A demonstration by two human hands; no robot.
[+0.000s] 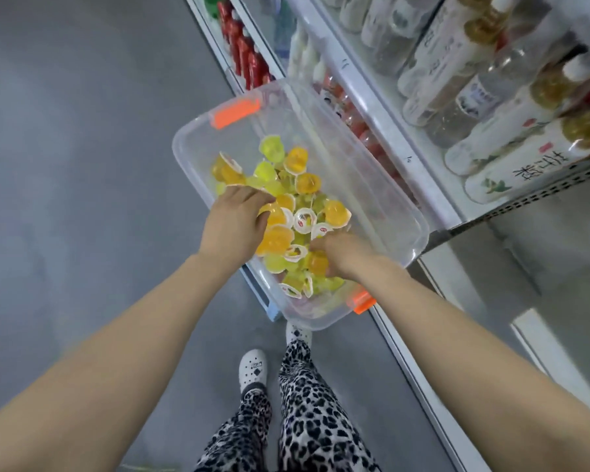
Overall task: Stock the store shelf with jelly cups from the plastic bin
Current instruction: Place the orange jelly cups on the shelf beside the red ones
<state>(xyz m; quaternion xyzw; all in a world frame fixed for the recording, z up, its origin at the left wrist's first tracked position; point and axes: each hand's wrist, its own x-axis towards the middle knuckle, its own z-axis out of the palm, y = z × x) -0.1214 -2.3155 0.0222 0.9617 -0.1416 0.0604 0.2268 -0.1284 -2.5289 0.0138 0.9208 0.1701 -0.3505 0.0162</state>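
A clear plastic bin (pixel 382 185) with orange latches stands on the floor in front of me, next to the store shelf (pixel 402 155). It holds several orange and yellow-green jelly cups (pixel 300 185) in a loose heap. My left hand (pixel 234 224) reaches into the heap from the left, its fingers curled around orange cups. My right hand (pixel 343 255) digs into the near end of the heap, fingers curled among the cups. How many cups each hand holds is hidden by the fingers.
The shelf on the right carries rows of drink bottles (pixel 484 83): tall white-labelled ones above, red ones (pixel 242 52) lower down. A bare shelf board (pixel 559 253) lies at right. My feet and patterned trouser legs stand on the grey floor (pixel 82 165) just below the bin.
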